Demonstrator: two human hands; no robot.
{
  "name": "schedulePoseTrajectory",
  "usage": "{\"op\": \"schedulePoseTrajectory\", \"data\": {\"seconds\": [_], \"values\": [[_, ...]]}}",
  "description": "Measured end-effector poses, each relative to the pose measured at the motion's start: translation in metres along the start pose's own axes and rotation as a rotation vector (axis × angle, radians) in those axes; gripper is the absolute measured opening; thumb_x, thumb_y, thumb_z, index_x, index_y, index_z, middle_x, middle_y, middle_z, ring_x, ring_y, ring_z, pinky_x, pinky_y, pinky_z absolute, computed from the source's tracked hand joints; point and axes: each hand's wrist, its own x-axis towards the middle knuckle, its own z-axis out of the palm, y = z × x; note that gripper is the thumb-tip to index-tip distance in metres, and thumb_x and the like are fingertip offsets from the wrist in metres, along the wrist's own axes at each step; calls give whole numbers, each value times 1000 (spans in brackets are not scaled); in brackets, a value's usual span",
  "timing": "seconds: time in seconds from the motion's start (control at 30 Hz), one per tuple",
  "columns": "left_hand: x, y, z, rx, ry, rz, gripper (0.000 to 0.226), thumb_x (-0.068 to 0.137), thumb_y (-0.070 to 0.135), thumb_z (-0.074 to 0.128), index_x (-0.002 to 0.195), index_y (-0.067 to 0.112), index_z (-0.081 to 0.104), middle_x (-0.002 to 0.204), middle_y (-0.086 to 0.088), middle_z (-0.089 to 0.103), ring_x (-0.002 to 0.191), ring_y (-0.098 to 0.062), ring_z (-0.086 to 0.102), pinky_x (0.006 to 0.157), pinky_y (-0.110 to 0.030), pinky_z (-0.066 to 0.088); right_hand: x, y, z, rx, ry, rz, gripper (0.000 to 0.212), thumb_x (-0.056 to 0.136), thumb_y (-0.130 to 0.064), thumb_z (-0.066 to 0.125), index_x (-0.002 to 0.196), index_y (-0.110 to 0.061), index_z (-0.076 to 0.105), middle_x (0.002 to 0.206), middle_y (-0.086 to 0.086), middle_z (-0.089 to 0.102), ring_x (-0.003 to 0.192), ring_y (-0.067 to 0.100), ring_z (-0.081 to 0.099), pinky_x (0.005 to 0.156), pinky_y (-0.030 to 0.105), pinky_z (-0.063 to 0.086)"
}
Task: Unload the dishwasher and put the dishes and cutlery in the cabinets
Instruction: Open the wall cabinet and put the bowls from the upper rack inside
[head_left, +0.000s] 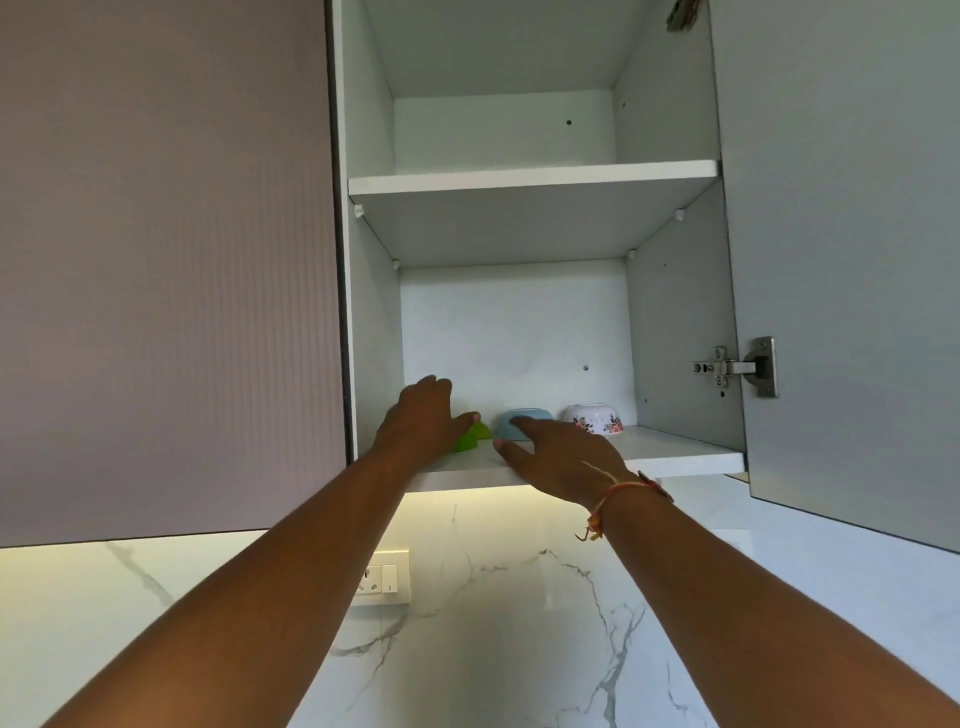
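Note:
Three upturned bowls stand in a row on the lower shelf of an open wall cabinet: a green bowl at the left, a light blue bowl in the middle, a white flowered bowl at the right. My left hand reaches into the cabinet and covers most of the green bowl, thumb against its side. My right hand is at the shelf's front edge with fingers stretched out, its index finger touching the blue bowl.
The upper shelf holds nothing that I can see. The cabinet's door stands open at the right on a metal hinge. A closed door is at the left. Below is a marble wall with a socket plate.

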Motion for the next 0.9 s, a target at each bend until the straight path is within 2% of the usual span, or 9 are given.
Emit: {"op": "schedulePoseTrajectory", "data": {"seconds": [0.1, 0.2, 0.27, 0.33, 0.5, 0.63, 0.77, 0.83, 0.9], "values": [[-33, 18, -19, 103, 158, 194, 69, 93, 53, 54, 147, 15, 36, 158, -7, 29, 144, -27, 27, 113, -42, 32, -34, 4, -9, -73, 221, 30, 71, 92, -74, 23, 147, -32, 40, 150, 1, 47, 137, 26, 45, 108, 45, 42], [-67, 39, -28, 151, 281, 349, 67, 92, 53, 55, 145, 15, 41, 157, -7, 32, 143, -27, 32, 110, -44, 37, -80, 6, -29, -206, 446, 46, 71, 95, -68, 21, 148, -26, 42, 157, 9, 38, 144, 29, 36, 113, 47, 34], [-91, 64, -33, 128, 348, 460, 67, 89, 53, 59, 143, 15, 45, 156, -7, 35, 140, -29, 36, 106, -47, 41, -122, 4, -54, -251, 602, 56, 69, 96, -66, 23, 146, -24, 46, 158, 12, 35, 145, 30, 34, 114, 48, 34], [-115, 95, -39, 86, 406, 564, 69, 87, 53, 61, 143, 16, 44, 156, -6, 33, 140, -28, 36, 105, -45, 40, -162, 5, -80, -303, 707, 88, 68, 97, -65, 24, 148, -24, 43, 162, 13, 26, 150, 30, 23, 117, 48, 27], [-177, 179, -53, -72, 482, 769, 77, 88, 57, 58, 150, 19, 33, 161, -3, 24, 147, -24, 26, 110, -43, 35, -252, 23, -149, -501, 897, 314, 74, 97, -63, 33, 156, -18, 28, 164, 21, -2, 153, 35, -6, 122, 50, 10], [-222, 233, -63, -164, 466, 842, 83, 88, 60, 56, 153, 21, 24, 163, -2, 14, 149, -23, 18, 113, -42, 29, -316, 41, -195, -591, 983, 553, 88, 95, -63, 37, 158, -9, 5, 161, 28, -13, 150, 41, -14, 122, 53, 5], [-253, 276, -81, -205, 470, 892, 89, 85, 64, 57, 154, 20, 23, 163, -4, 15, 149, -25, 19, 114, -41, 25, -364, 66, -227, -593, 943, 738, 92, 93, -64, 36, 157, -6, 4, 161, 28, -9, 150, 41, -10, 122, 51, 4], [-263, 292, -91, -212, 471, 905, 92, 83, 65, 60, 154, 20, 21, 163, -4, 13, 149, -25, 17, 114, -40, 25, -377, 78, -241, -385, 872, 777, 92, 93, -67, 35, 157, -9, 3, 163, 25, 2, 151, 39, 2, 121, 49, 12], [-273, 304, -100, -193, 479, 921, 96, 82, 66, 61, 155, 20, 19, 164, -4, 11, 150, -24, 15, 115, -40, 26, -387, 88, -252, -62, 821, 743, 89, 94, -69, 36, 158, -13, 8, 162, 17, 18, 148, 35, 22, 116, 47, 27]]}}
